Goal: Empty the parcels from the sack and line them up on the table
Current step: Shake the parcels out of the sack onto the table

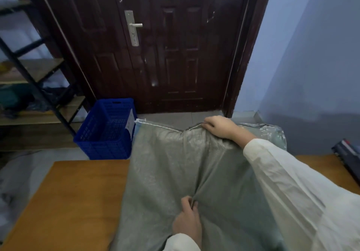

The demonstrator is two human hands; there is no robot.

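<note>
Head view: the left hand (188, 221), at about 6 o'clock in the frame, has its fingers (187, 202) pinched into a gathered fold of the grey-green woven sack (175, 169), with creases running out from the pinch. The right hand (220, 127), at about 1 o'clock from the left, curls its fingers over the sack's far stitched edge and grips it; its pale sleeve (292, 182) crosses the sack's right side. The sack is spread over the orange-brown wooden table (74, 198), covering its middle and right, its far edge lifted above the table's back edge. No parcels are visible outside it. Past the table at 11 o'clock a blue plastic crate (105, 132) stands on the floor, before a dark wooden door (165, 46). A metal shelf rack (35, 79) stands at 9 o'clock.
</note>
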